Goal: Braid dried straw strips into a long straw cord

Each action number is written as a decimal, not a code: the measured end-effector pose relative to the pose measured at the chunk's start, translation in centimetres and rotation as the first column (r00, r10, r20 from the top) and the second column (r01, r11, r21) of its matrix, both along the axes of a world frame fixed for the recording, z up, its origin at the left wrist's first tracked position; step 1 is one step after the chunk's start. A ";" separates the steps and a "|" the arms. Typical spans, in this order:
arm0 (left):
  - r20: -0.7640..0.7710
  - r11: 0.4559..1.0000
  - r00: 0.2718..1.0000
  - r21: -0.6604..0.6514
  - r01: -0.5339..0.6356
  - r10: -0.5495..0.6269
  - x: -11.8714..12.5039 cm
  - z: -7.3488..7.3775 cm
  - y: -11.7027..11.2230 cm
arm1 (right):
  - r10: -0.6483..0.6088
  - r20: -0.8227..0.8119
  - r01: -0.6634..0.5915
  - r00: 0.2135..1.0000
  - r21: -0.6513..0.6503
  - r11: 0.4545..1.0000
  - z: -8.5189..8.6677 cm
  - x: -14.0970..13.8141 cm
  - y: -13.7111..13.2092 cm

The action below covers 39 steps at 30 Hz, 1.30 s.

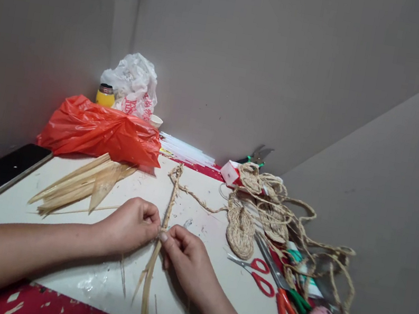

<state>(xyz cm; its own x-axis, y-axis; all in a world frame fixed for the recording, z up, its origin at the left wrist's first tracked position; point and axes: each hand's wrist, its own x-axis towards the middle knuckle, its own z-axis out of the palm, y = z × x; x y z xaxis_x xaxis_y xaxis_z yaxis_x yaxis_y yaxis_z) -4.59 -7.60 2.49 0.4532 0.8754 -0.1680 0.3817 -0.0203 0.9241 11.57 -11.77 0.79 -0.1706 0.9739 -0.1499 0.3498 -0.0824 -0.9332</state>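
Over the smooth white board [148, 184], we saw the left hand [137, 225] and right hand [190, 258] pinching a rough, twisted straw cord [171, 201].

Dim, fairly even light leaves the wall [228, 47] dull grey, with the pale tabletop [220, 282] brightest. Soft shadow spreads beneath the right hand [186, 258] and forearm. Small glare patches shine near the tabletop's front edge; highlights crease the red bag [96, 133] at its back left corner. Fine detail looks slightly soft, and wide-angle distortion stretches the frame's sides.
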 end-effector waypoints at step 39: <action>-0.436 0.856 0.899 0.476 0.203 0.030 -0.1 0.6 -1.7 | -0.212 -0.612 -0.113 0.762 -0.448 0.887 0.7 -1.4 0.0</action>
<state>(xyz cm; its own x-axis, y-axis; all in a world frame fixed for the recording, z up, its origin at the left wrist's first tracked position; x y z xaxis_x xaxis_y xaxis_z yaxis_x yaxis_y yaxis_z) -4.72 -9.26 3.13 0.5200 0.8493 0.0912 0.6971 -0.4836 0.5293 10.17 -11.74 1.44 -0.3358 0.8381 -0.4299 -0.3188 -0.5306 -0.7854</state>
